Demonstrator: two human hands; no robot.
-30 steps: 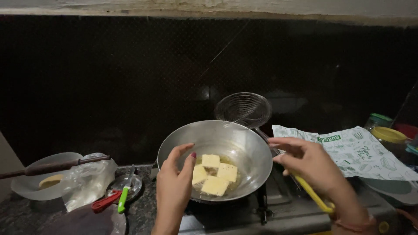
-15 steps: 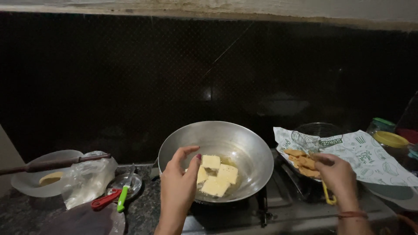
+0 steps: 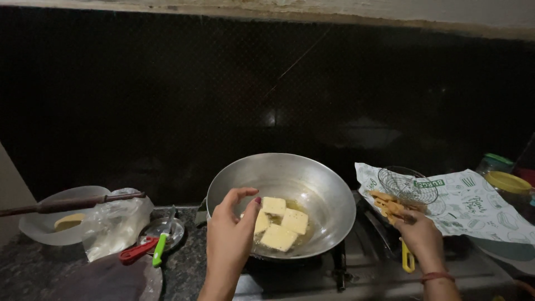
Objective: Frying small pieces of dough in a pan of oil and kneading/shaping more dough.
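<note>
The left hand (image 3: 231,239) hovers at the near rim of a round steel pan (image 3: 329,189) on the stove, its fingers (image 3: 238,195) loosely curled and open, holding nothing; the thumb tip sits just beside the pale square pieces (image 3: 281,223) frying in a little oil at the bottom of the pan, and one piece is partly hidden behind the thumb, so whether they touch cannot be told. The pieces lie just beyond and to the right of the fingertips, bunched together at the pan's centre. The right hand (image 3: 423,239) is closed around the yellow handle (image 3: 408,261) of a wire skimmer (image 3: 408,185), whose round mesh head rests over a printed paper sheet (image 3: 473,206) spread to the right of the stove, with golden fried strips (image 3: 390,204) lying on the paper at the mesh's near edge. On the dark stone surface (image 3: 184,273) to the left lie a green-handled knife (image 3: 161,245) on a small steel plate, a crumpled clear plastic bag (image 3: 114,223), and a translucent bowl (image 3: 44,223) with a wooden rolling pin (image 3: 72,203) across it
</note>
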